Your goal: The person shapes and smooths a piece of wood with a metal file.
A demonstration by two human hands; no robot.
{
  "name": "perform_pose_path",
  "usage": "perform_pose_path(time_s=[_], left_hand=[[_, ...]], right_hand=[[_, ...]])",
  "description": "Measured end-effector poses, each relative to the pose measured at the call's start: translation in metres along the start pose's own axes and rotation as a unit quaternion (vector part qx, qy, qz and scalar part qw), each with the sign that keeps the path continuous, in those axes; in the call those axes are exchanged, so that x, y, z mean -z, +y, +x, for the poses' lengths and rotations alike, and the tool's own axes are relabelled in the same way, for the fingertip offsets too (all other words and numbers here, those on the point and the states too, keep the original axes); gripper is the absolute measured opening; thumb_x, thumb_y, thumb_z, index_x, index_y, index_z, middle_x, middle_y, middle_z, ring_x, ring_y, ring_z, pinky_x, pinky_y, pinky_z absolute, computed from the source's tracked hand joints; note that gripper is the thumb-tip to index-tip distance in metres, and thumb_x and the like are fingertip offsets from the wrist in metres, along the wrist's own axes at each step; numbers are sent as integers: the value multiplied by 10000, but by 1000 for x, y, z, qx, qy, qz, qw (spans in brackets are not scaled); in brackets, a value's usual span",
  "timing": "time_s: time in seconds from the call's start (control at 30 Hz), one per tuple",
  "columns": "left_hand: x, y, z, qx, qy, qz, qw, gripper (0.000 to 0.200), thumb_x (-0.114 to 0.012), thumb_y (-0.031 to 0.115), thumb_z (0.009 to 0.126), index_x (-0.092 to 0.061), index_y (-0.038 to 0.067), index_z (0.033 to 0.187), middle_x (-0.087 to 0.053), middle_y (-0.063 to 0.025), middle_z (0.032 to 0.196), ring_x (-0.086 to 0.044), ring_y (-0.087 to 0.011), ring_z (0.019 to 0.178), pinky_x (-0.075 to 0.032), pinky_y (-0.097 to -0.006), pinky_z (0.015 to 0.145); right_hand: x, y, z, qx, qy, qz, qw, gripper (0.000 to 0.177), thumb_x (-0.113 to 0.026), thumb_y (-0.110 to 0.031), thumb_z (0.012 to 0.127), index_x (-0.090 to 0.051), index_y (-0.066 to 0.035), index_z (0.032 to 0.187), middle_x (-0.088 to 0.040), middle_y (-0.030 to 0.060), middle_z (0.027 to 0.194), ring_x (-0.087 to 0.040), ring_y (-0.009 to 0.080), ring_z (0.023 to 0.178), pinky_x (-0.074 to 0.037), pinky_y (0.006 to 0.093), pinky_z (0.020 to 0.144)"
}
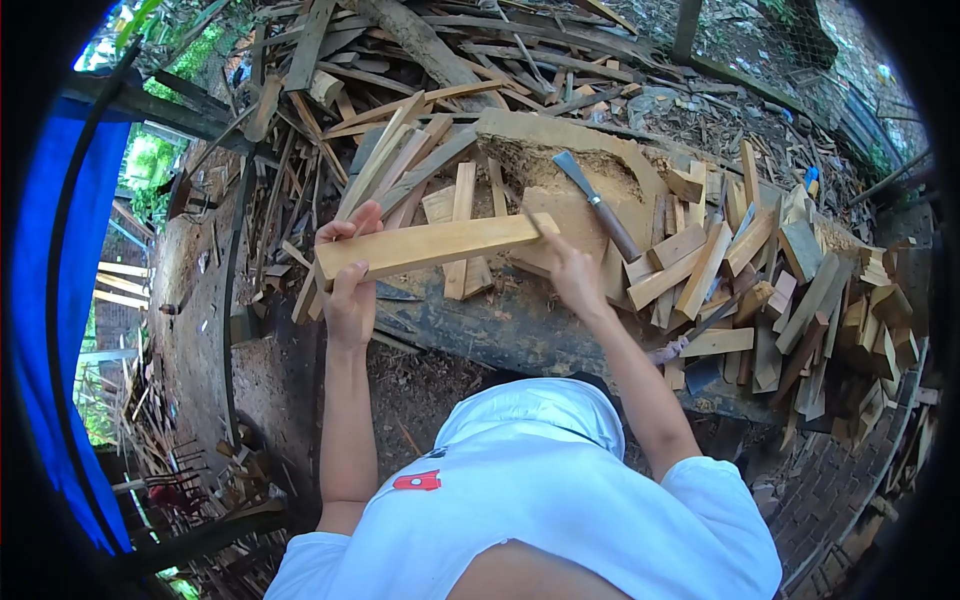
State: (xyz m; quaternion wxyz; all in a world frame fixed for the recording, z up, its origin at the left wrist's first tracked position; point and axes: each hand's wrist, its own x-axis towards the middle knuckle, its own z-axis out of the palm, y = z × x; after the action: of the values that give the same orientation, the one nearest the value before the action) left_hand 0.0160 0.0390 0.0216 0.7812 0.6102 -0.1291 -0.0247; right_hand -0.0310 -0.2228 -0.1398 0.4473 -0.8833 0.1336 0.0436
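Observation:
My left hand (347, 275) is closed around the left end of a long, pale wooden block (430, 247), thumb in front and fingers behind. The block is held up in the air, tilted slightly, over the workbench. At its right end my right hand (577, 272) is closed on a thin dark stick-like tool (535, 222), which lies across the block's end; its exact kind is too small to tell. Beyond the right hand, a chisel (600, 210) with a wide metal blade and wooden handle rests on a hollowed wooden slab (560, 205).
Many cut wood blocks (705, 270) are piled on the right of the worn bench (470, 325). Behind it lies a heap of scrap planks (450, 60). A dark post (237, 300) and a blue tarp (60, 250) stand at the left.

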Motion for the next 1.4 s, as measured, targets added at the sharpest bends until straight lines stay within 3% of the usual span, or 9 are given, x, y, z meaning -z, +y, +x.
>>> perform_pose_path(time_s=[0.1, 0.37, 0.5, 0.63, 0.9, 0.97, 1.17, 1.33, 1.4], left_hand=[[-5, 3, -2, -2, -10, 2, 1000, 447, -526, 21, 784, -435, 86, 1216, -434, -179, 1421, -347, -317, 1404, -238, -457, 1210], [-4, 1, -5, -3, 3, -3, 1000, 461, -527, 18, 786, -432, 77, 1233, -425, -190, 1425, -349, -326, 1403, -237, -464, 1209], [-14, 3, -3, -22, -13, 17, 1000, 462, -523, 20, 785, -422, 71, 1233, -426, -199, 1418, -362, -331, 1393, -252, -462, 1204], [-13, 4, -3, -25, -2, 22, 999, 455, -523, 26, 785, -420, 73, 1226, -434, -202, 1407, -376, -326, 1384, -263, -461, 1198], [-16, 4, -1, -5, 11, 26, 1000, 446, -525, 43, 786, -412, 89, 1215, -454, -187, 1390, -407, -306, 1363, -284, -458, 1188], [-10, 0, 0, -10, 7, 28, 1000, 441, -524, 46, 787, -415, 93, 1211, -459, -183, 1387, -409, -304, 1361, -291, -458, 1184], [-9, -2, 5, -8, 13, 17, 1000, 425, -526, 50, 786, -424, 104, 1196, -496, -165, 1354, -411, -300, 1361, -305, -459, 1173], [-2, -3, 1, 13, 26, 7, 1000, 413, -529, 49, 788, -431, 122, 1182, -563, -143, 1252, -421, -299, 1351, -299, -465, 1168], [-8, -4, 1, 1, 53, -26, 998, 372, -511, 24, 785, -421, 92, 1140, -607, -142, 1082, -466, -327, 1298, -267, -494, 1163]], right_hand=[[6, -53, -31, 95, -25, 30, 995, 469, -479, -142, 944, -510, -285, 1389, -692, 233, 928, -680, 391, 814, -537, 504, 708], [0, -34, -15, 53, 5, 37, 998, 468, -499, -169, 949, -492, -270, 1406, -682, 226, 888, -670, 404, 774, -526, 511, 693], [-1, -68, -40, 190, 13, 41, 981, 461, -494, -164, 966, -489, -285, 1411, -701, 192, 850, -692, 349, 730, -543, 477, 604], [-7, -18, -16, 64, 18, 48, 997, 431, -476, -170, 984, -506, -263, 1404, -695, 193, 753, -690, 311, 631, -559, 474, 600], [-13, -19, -25, 95, 45, 39, 994, 488, -504, -154, 949, -495, -346, 1399, -679, 230, 773, -687, 349, 652, -541, 516, 621], [-2, 2, -10, -38, -7, 20, 999, 512, -491, -90, 924, -511, -296, 1392, -661, 279, 857, -675, 402, 808, -506, 516, 723], [-21, 26, -3, 56, 64, 26, 996, 471, -468, -107, 932, -532, -264, 1371, -651, 269, 848, -650, 430, 830, -493, 510, 734], [-19, 28, -1, -21, 58, 32, 998, 444, -461, -126, 945, -541, -256, 1362, -631, 282, 893, -637, 439, 844, -483, 514, 727], [-17, 30, -4, -28, 68, 20, 997, 437, -459, -130, 948, -545, -253, 1359, -629, 282, 890, -634, 444, 837, -479, 518, 723]])
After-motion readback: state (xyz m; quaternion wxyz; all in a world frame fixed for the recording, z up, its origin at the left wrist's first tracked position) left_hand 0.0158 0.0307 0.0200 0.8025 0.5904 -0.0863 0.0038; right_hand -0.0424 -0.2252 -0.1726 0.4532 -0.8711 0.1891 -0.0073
